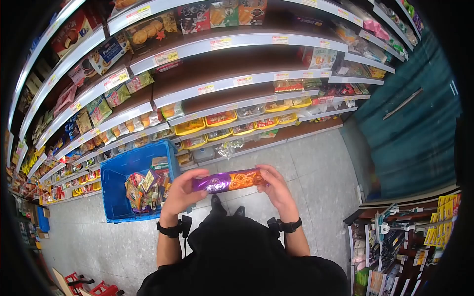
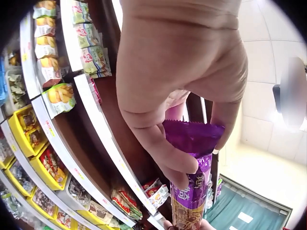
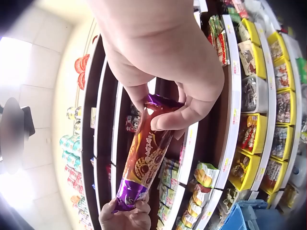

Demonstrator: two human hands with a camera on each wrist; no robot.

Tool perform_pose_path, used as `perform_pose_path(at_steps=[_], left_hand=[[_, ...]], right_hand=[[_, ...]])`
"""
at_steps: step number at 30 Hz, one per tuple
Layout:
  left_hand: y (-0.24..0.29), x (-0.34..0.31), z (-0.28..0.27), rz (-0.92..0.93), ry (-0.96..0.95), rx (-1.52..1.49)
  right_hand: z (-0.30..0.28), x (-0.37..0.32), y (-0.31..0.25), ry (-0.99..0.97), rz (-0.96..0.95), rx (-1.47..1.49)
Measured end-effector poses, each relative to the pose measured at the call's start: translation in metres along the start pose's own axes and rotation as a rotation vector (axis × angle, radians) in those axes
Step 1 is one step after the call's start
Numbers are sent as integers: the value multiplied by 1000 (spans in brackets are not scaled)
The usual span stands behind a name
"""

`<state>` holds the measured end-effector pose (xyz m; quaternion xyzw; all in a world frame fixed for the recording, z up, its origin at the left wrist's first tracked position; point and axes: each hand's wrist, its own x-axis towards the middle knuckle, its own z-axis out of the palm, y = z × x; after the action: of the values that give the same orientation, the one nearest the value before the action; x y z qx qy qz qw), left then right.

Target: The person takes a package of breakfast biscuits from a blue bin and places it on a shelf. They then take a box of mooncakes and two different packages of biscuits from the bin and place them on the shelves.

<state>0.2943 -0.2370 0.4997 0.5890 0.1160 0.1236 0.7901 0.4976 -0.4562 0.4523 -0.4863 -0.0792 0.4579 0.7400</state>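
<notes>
A long purple and orange cookie packet [image 1: 228,181] is held level in front of the body, its printed face with pictured round cookies turned up. At its purple end my left hand [image 1: 182,191] pinches the wrapper between thumb and fingers. My right hand [image 1: 275,187] grips the opposite, orange-brown end. In the left wrist view, the left fingers [image 2: 180,160] bend over the crimped purple end. The right wrist view has the right hand [image 3: 168,72] curled around the packet's other end, with the left hand [image 3: 125,218] at the far end.
A blue crate [image 1: 111,167] with several mixed snack packets stands on the floor beside the left arm. Ahead, curved shelves [image 1: 237,81] carry boxes, bags and yellow bins [image 1: 221,118] of sweets. A green curtain [image 1: 410,118] hangs at right, above a rack [image 1: 390,246] of small goods.
</notes>
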Motion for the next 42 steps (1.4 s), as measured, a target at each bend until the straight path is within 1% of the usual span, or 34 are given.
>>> perform_pose_path(at_steps=[1, 5, 9, 12, 13, 16, 19, 21, 24, 25, 28, 30, 31, 34, 36, 37, 38, 39, 40, 42], left_hand=[[1, 0, -3, -41, 12, -35], [-3, 6, -15, -23, -22, -25], [-1, 11, -29, -5, -12, -5], [-1, 13, -30, 8, 10, -3], [-4, 13, -31, 2, 7, 22], [-11, 12, -27, -11, 16, 18], [-21, 12, -23, 46, 3, 65], [-24, 11, -18, 44, -18, 128], [-30, 7, -6, -62, -32, 169], [-34, 5, -3, -53, -30, 236], [-40, 1, 7, -69, 11, 256], [-39, -3, 13, -139, 36, 287], [-41, -4, 16, -138, 37, 288], [-46, -8, 26, -100, 65, 297], [-42, -6, 32, -49, 98, 410], [-40, -3, 35, -50, 101, 411], [-36, 0, 38, 3, 126, 480], [-32, 3, 40, 57, 150, 549], [-28, 7, 43, 69, 181, 516], [-21, 20, 40, 115, 174, 518]], right_hand=[[2, 1, 0, 24, -2, -24], [4, 9, -6, -7, -17, -52], [10, 14, -4, -4, -49, -60], [12, 14, -1, -14, -34, -50], [12, 13, -1, -2, -57, -48], [11, 10, -1, 20, -11, -87], [2, 6, 6, 25, -23, -63], [-3, 2, 8, 19, -28, -72], [-8, -3, 12, 59, 27, -76], [-10, -4, 13, 55, 17, -75], [-19, -11, 16, 70, 58, -73], [-26, -14, 21, 53, 62, -70], [-29, -15, 22, 35, 69, -68], [-36, -20, 22, 32, 85, -61], [-41, -19, 20, 22, 92, -54], [-42, -17, 17, 14, 96, -46], [-40, -16, 13, 12, 99, -45], [-37, -15, 8, -2, 75, -40], [-34, -13, 0, -16, 48, -36], [-30, -6, -15, -47, 18, -27]])
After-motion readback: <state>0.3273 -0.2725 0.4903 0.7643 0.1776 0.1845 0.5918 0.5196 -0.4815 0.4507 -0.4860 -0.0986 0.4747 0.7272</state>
